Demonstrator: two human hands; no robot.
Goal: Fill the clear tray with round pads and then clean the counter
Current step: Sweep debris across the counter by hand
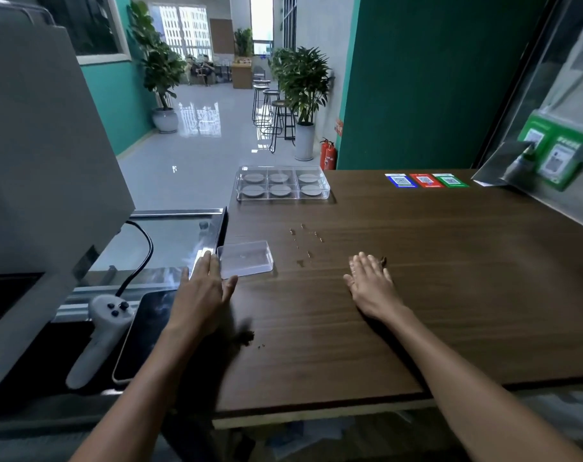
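Observation:
A clear tray (326, 188) stands at the far edge of the brown counter (450, 295); its compartments hold several round grey pads (254, 191). A small clear lid or box (245, 259) lies at the counter's left edge. My left hand (203, 291) rests flat beside it, fingers straight and touching its near left corner. My right hand (370, 281) lies flat on the counter with fingers straight. Small brown crumbs (305, 241) are scattered between the tray and my hands. A darker clump of crumbs (247, 336) lies near my left wrist.
Left of the counter sit a grey machine (43, 161), a glass panel with a black cable (143, 248), a white controller (100, 331) and a dark tablet (140, 331). Three coloured code stickers (425, 180) lie at the far right, below a green-labelled stand (556, 151).

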